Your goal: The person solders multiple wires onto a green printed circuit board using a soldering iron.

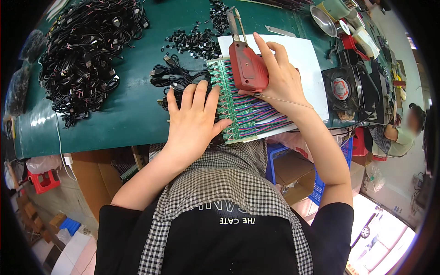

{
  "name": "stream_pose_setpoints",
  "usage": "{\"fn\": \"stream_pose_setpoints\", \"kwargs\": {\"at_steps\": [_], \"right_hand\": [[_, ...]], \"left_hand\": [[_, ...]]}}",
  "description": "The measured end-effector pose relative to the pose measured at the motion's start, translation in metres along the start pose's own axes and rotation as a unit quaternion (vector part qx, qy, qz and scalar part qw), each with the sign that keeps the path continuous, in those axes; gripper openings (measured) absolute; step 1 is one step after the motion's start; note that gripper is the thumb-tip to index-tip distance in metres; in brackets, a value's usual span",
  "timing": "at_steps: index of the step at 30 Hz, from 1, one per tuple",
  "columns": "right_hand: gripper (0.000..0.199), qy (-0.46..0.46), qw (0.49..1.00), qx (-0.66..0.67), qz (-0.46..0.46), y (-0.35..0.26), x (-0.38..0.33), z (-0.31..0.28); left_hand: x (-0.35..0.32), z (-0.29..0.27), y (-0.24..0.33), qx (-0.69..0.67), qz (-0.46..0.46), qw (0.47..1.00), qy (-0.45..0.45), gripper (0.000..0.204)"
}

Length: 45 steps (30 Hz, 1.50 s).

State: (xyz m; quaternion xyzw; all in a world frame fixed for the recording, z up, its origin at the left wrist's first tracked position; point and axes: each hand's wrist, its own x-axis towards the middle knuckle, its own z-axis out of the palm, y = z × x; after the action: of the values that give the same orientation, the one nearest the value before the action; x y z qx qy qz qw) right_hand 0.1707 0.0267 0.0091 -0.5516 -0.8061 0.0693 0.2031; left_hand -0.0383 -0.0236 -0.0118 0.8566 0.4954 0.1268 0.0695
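Note:
My right hand [285, 80] is wrapped round a red soldering gun [247, 66], its index finger stretched forward and its metal tip pointing to the far side. Beneath the gun lies a green circuit board panel [234, 112], with rows of coloured wires [268, 112] running off to the right. Flat with fingers spread, my left hand [189, 121] rests over black cables and the panel's left edge, its thumb touching the board. Just beyond its fingers lie coiled black USB cables [178, 73]. What lies under the left palm is hidden.
A big heap of black USB cables [85, 55] covers the left of the green table [137, 130]. Small black connectors [195, 42] lie scattered beyond the panel. White board [307, 59], black fan [344, 89] and metal bowl [323, 20] are right. A person [398, 135] sits far right.

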Motion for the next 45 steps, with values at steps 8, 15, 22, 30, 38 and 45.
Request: {"fn": "stream_pose_setpoints", "kwargs": {"at_steps": [8, 15, 22, 30, 38, 45], "right_hand": [[0.101, -0.028, 0.999, -0.026, 0.006, -0.004, -0.001, -0.002], [0.101, -0.024, 0.999, -0.022, -0.001, -0.004, 0.002, -0.002], [0.105, -0.034, 0.999, -0.014, 0.019, -0.003, 0.0, -0.005], [0.108, -0.006, 1.0, -0.009, 0.013, -0.005, -0.003, -0.009], [0.092, 0.197, 0.98, 0.007, 0.01, -0.001, -0.031, -0.069], [0.051, 0.225, 0.807, 0.534, 0.109, -0.016, -0.092, -0.088]], "left_hand": [[-0.006, 0.016, 0.0, 0.081, 0.032, 0.996, 0.028, 0.069], [-0.001, 0.015, 0.002, 0.086, 0.048, 0.995, -0.028, 0.071], [0.029, -0.028, -0.003, 0.007, -0.016, 1.0, 0.014, 0.054], [0.077, -0.016, -0.057, -0.155, 0.053, 0.986, 0.035, 0.035], [0.057, -0.048, -0.054, -0.562, -0.062, 0.814, -0.131, 0.015], [0.022, -0.07, -0.064, -0.653, -0.002, 0.758, -0.013, 0.018]]}}
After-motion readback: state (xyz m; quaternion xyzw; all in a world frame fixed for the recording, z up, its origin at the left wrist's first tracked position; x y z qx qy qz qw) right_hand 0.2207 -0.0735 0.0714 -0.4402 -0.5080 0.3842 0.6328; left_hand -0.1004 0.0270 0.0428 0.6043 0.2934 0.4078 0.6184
